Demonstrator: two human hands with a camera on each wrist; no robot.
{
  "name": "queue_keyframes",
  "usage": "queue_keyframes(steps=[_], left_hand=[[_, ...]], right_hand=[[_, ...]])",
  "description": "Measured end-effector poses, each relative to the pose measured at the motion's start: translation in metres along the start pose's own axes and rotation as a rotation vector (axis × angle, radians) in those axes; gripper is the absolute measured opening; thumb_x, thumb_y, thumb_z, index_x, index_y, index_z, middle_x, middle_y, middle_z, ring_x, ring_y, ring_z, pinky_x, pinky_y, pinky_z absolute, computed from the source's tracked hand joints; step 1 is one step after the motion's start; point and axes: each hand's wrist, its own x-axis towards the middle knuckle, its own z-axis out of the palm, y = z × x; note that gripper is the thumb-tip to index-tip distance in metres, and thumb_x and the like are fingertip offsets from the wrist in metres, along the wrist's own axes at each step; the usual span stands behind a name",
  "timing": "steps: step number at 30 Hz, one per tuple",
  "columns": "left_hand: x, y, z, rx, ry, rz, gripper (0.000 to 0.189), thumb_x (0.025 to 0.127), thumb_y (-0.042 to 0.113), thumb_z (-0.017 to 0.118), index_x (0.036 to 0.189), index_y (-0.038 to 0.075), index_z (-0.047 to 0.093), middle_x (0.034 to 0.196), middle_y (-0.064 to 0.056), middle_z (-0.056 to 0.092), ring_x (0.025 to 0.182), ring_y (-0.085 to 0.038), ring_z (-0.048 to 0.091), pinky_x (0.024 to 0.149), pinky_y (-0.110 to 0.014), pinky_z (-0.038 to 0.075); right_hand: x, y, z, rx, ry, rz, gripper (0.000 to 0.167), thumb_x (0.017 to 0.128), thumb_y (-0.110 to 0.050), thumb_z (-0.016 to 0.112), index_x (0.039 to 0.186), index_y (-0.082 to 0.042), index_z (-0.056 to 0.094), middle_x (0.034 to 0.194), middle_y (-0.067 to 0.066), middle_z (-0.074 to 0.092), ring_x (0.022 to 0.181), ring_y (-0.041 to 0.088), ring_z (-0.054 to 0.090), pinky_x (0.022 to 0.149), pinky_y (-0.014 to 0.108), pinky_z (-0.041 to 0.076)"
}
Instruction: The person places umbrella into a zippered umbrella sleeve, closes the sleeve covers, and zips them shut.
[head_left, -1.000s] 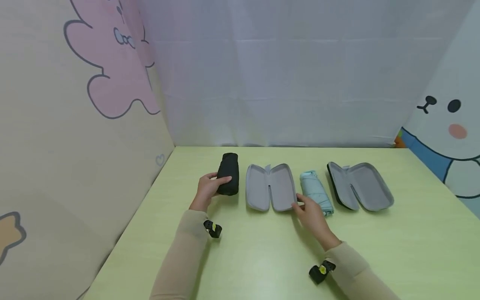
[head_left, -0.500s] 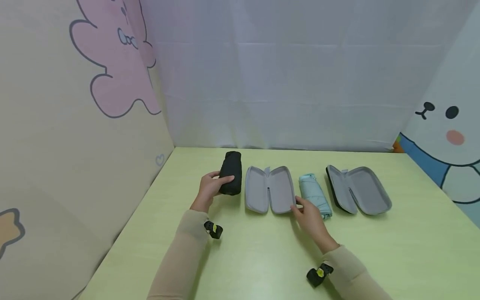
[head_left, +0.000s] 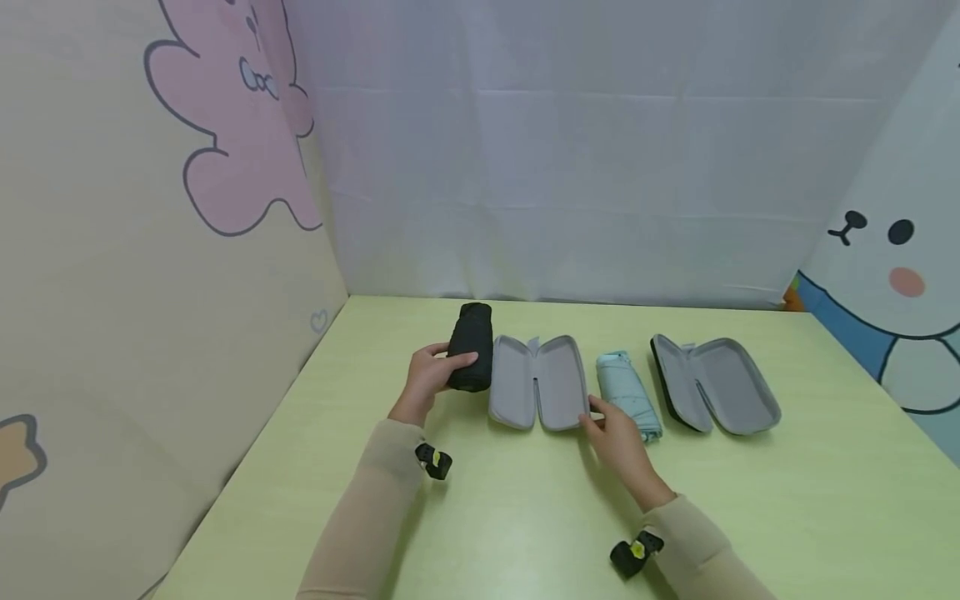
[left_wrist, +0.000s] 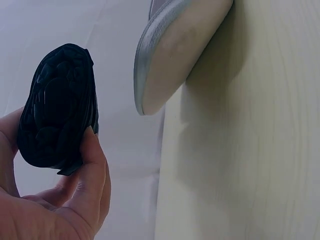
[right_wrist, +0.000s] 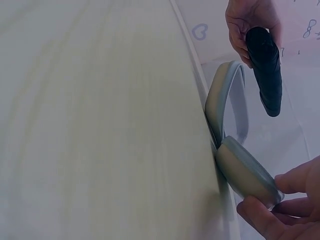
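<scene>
In the head view my left hand [head_left: 427,379] grips a black folded compact umbrella [head_left: 471,348], thumb across its near side. It is held above the table, just left of an open grey-lined case [head_left: 513,383]. The left wrist view looks at the umbrella's folded end [left_wrist: 56,105], pinched between thumb and fingers. My right hand [head_left: 618,446] pinches the near right corner of the case, whose two halves lie spread with nothing inside. In the right wrist view thumb and fingers hold the edge of one case half [right_wrist: 245,170].
Right of my right hand lies a light blue folded umbrella [head_left: 630,396]. Beyond it sits a second open case [head_left: 733,383] with grey lining and a dark outside. All rest on a pale green table [head_left: 517,533], with a white curtain [head_left: 570,192] behind and a wall at left.
My left hand has carried the black umbrella rightward, closer to the open case. The right hand keeps hold of the case corner. The head view has shifted slightly.
</scene>
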Motion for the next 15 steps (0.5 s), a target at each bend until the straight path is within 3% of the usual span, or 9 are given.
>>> queue_keyframes(steps=[15], left_hand=[[-0.001,0.003,0.011,0.019,-0.036,0.011,0.066,0.074,0.024,0.079,0.129,0.001,0.051,0.112,-0.021,0.059,0.093,-0.027,0.063,0.076,-0.034,0.052]], right_hand=[[0.0,0.0,0.001,0.004,0.004,-0.006,0.043,0.093,-0.008,0.055,0.13,0.012,0.044,0.119,0.03,0.054,0.092,0.034,0.062,0.069,0.038,0.052]])
